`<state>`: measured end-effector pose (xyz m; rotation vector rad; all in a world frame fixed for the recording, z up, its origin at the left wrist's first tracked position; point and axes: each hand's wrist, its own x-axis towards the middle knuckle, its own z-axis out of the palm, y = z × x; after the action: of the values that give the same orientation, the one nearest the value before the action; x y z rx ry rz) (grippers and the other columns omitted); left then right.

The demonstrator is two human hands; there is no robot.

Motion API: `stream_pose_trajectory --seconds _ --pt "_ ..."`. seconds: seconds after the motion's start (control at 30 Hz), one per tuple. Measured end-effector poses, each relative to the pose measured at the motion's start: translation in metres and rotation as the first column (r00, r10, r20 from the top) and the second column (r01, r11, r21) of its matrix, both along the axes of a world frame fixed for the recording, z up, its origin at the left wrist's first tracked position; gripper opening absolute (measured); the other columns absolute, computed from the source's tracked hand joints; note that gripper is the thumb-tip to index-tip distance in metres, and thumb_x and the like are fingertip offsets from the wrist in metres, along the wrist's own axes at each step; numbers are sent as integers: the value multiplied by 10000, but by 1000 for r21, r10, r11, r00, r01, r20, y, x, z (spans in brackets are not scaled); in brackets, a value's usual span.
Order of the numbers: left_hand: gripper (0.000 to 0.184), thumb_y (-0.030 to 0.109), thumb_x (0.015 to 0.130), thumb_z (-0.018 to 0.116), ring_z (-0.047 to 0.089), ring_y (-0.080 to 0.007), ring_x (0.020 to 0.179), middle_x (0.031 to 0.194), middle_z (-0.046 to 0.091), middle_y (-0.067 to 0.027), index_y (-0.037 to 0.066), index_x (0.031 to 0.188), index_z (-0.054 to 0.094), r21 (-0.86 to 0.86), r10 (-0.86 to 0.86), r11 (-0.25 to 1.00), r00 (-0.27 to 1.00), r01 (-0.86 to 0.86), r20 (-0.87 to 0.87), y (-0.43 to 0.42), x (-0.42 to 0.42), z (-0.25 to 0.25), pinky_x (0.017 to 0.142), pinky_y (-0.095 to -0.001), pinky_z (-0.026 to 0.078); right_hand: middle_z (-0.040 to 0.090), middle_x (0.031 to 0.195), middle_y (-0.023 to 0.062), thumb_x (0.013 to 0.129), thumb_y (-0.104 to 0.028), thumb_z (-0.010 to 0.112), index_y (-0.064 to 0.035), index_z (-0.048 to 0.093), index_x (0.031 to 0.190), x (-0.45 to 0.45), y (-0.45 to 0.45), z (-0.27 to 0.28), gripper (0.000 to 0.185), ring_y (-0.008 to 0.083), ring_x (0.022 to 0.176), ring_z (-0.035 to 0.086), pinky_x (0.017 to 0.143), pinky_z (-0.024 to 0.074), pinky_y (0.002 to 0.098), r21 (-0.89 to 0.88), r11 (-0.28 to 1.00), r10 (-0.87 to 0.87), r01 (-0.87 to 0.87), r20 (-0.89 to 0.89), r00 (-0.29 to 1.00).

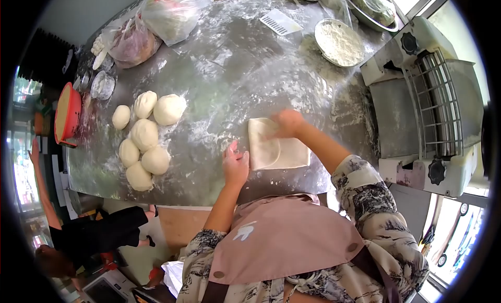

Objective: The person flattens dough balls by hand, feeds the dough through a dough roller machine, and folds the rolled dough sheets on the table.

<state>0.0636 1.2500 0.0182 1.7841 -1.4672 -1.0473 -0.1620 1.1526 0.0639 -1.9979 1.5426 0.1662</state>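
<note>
Could pass across the grey metal table [219, 89] between round white dough balls [144, 135] and the left fingers [233, 148], beside the folded white dough sheet [284, 154]. Was blocked rightward by the grey metal roller machine [441, 110], leftward by the round red container [73, 115], farther back by clear plastic bags [169, 18] and the flour-filled metal bowl [325, 56].

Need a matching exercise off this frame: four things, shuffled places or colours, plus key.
1. Folded dough sheet
2. Round dough balls
3. Basin
4. Roller machine

A. Red
B. At the picture's right side
C. Below the right hand
D. Clustered, left of the left hand

Pairs: 1-C, 2-D, 3-A, 4-B
</note>
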Motion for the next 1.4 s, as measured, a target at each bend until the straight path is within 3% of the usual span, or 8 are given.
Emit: stream_pose_trajectory --seconds 0.17,0.37,0.43,0.63,0.77,0.97,1.37,1.4 --pt "432 125 844 633 634 -219 846 1188 538 -172 4 1246 532 -21 14 1000 999 -15 -44 5 5 -2 745 -308 540 670 849 119 617 -674 716 -99 621 1047 -21 9 -44 724 342 817 645 702 504 437 -518 853 272 -59 345 898" --pt "447 134 843 631 584 -281 963 1188 530 -176 2 1255 518 -70 -95 993 992 101 82 5 -8 16 844 -367 488 669 878 160 681 -651 679 -100 589 1047 -5 25 -13 667 370 812 644 699 504 450 -27 994 -110 109 -12 994" --pt "509 162 832 646 529 -326 1082 1234 503 -182 11 1291 487 -265 -199 923 936 279 290 5 -12 10 941 -412 428 666 876 170 694 -651 665 -99 593 1023 -10 32 -19 646 363 807 646 692 507 453 -38 989 -141 142 25 990" --pt "694 274 806 658 359 -366 1261 1382 377 -167 50 1398 374 -202 -287 848 745 490 602 18 -30 -3 1045 -535 261 670 888 146 760 -589 635 -139 617 1030 -12 68 -14 525 346 806 647 673 517 438 -113 977 -168 180 106 980" --pt "677 278 809 650 353 -368 1265 1375 384 -168 51 1391 387 -184 -299 860 761 477 575 16 -31 -3 1039 -546 261 668 896 147 842 -522 573 -153 602 986 -6 85 -15 398 342 798 646 643 510 449 -289 931 -189 222 139 972" --pt "682 270 814 643 358 -388 1262 1383 371 -201 6 1384 376 -258 -345 824 808 504 477 18 -20 -3 1046 -528 263 671 859 138 880 -471 536 -180 583 1020 0 77 -6 326 353 785 646 652 500 472 -114 967 -215 228 116 970" --pt "583 227 805 635 421 -403 1210 1320 428 -219 -14 1305 455 -413 -346 712 795 568 498 26 -7 -8 1014 -526 328 641 906 30 895 -405 563 -269 518 1164 -47 61 252 305 216 749 666 547 534 354 -240 902 -418 359 -271 867" --pt "575 227 805 635 423 -401 1207 1314 433 -216 -12 1297 462 -411 -340 713 794 567 504 27 -7 -6 1012 -525 331 592 1021 15 888 -353 576 -329 497 1250 -59 68 291 371 209 832 655 551 551 326 -303 946 -243 112 -440 864"
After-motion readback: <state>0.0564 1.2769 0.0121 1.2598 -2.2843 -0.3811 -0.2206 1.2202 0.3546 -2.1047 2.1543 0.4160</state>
